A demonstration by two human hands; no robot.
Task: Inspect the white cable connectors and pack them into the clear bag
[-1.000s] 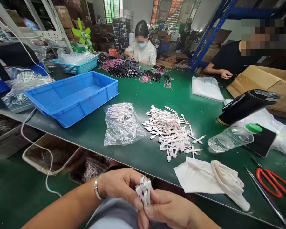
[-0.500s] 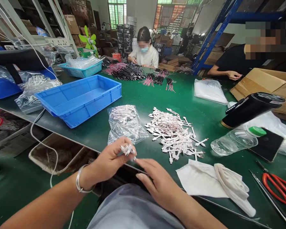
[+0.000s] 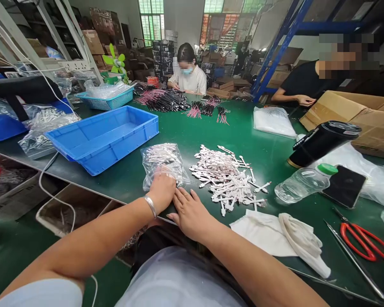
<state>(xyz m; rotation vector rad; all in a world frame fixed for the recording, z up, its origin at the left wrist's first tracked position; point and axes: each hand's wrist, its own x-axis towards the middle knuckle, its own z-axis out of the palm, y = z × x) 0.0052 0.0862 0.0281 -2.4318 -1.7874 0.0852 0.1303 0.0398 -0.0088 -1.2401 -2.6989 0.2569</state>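
Note:
My left hand (image 3: 161,189) reaches into the mouth of a clear plastic bag (image 3: 163,164) that lies on the green table (image 3: 192,132). Its fingers are curled and partly under the plastic, around a small bundle of white cables. My right hand (image 3: 188,211) lies flat beside it, fingers stretched out, pressing the bag's near edge against the table. The bag holds more white cables. Just right of both hands lies a loose pile of white cables (image 3: 227,177).
A blue bin (image 3: 92,149) stands to the left. A white cloth (image 3: 281,234), red scissors (image 3: 366,243), tweezers (image 3: 355,260), a water bottle (image 3: 302,183), a phone (image 3: 345,185) and a black flask (image 3: 323,140) lie to the right. Two people work at the far side.
My left hand carried the cable bundle up from my lap to the bag's mouth. My right hand let go of the bundle and came down flat on the bag's edge.

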